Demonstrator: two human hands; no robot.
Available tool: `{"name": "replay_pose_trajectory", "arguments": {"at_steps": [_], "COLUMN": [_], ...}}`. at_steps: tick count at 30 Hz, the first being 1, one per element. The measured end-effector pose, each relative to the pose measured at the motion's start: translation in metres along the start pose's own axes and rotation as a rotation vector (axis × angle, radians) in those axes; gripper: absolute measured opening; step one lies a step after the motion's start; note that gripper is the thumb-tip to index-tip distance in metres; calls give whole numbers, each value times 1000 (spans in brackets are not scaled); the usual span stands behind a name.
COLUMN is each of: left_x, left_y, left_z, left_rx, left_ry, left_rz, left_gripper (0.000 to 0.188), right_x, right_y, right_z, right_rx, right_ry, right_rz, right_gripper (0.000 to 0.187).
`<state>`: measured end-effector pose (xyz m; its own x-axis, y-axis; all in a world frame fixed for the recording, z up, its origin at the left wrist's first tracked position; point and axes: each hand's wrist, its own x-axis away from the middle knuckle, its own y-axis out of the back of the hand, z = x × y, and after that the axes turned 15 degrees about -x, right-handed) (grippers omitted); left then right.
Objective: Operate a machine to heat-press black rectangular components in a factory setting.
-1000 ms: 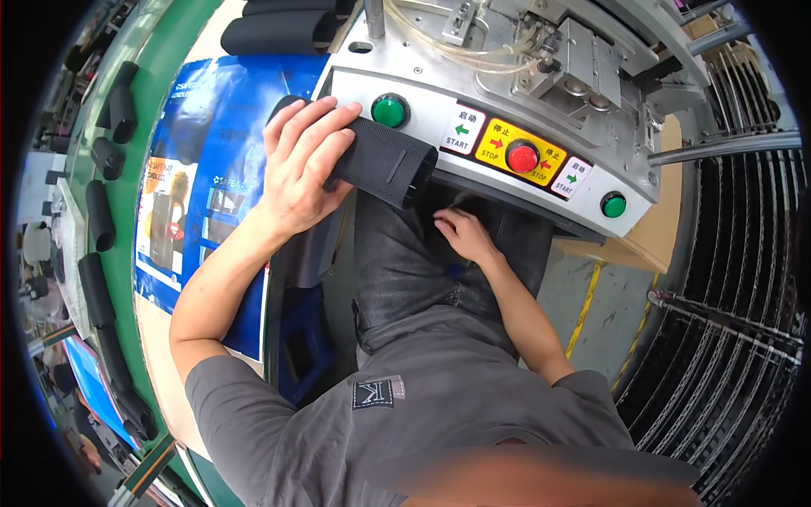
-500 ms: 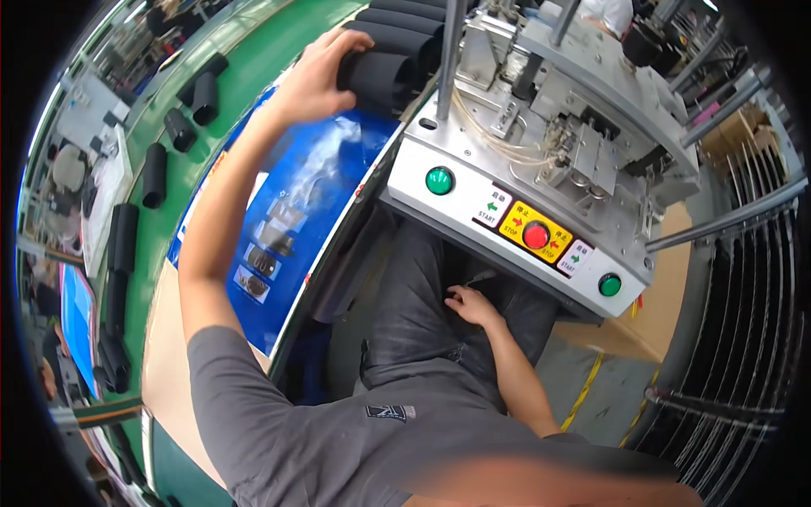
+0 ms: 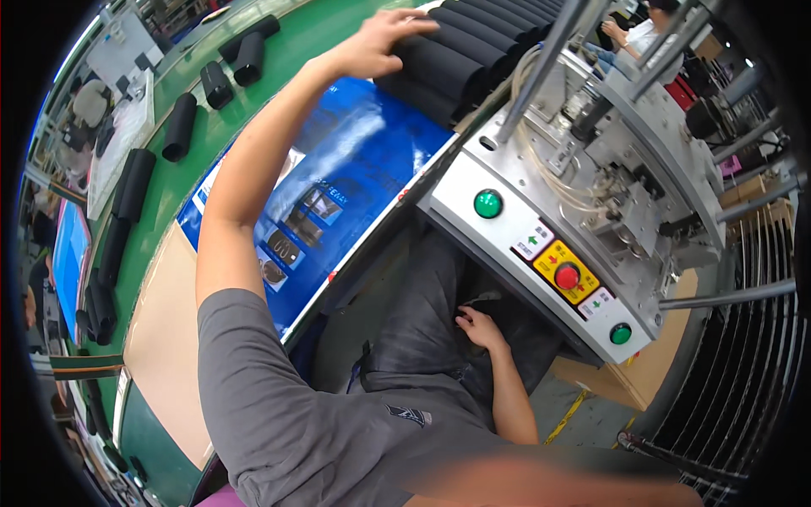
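Several black tubes (image 3: 448,72) lie side by side in a row at the upper middle. My left hand (image 3: 376,46) is stretched out at the left end of the nearest ones, its fingers extended and thumb apart. Whether its fingertips touch a tube I cannot tell. Under this arm lies a shiny blue printed sheet (image 3: 372,156). My right hand (image 3: 480,328) rests low on my lap, with loosely bent fingers and nothing visible in them. In front of me stands a metal machine (image 3: 583,169) with a white front panel (image 3: 456,190).
Green buttons (image 3: 488,204) and a red button (image 3: 567,275) sit on the machine's panel. Steel posts (image 3: 541,76) rise around it. More black tubes (image 3: 179,127) lie on the green surface (image 3: 190,84) at left. Another person (image 3: 650,42) sits at the upper right.
The view has shifted, so the machine and tubes appear farther right. My left hand's fingers have straightened from a curved shape around the tube end. My right hand stays on my lap.
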<state>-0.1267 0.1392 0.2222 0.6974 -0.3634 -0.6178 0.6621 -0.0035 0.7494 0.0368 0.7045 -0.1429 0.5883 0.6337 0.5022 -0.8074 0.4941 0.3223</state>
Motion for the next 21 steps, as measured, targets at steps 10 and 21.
{"name": "replay_pose_trajectory", "arguments": {"at_steps": [10,21], "left_x": [231,85], "left_y": [-14,156], "left_z": [181,73], "left_rx": [-1013,-580], "left_ry": [1295,978], "left_rz": [298,327], "left_gripper": [80,73], "right_x": [-13,39], "right_y": [1,0], "right_z": [-2,94], "right_rx": [71,-41], "right_ry": [-113,219], "right_rz": [40,-68], "right_gripper": [49,49]}}
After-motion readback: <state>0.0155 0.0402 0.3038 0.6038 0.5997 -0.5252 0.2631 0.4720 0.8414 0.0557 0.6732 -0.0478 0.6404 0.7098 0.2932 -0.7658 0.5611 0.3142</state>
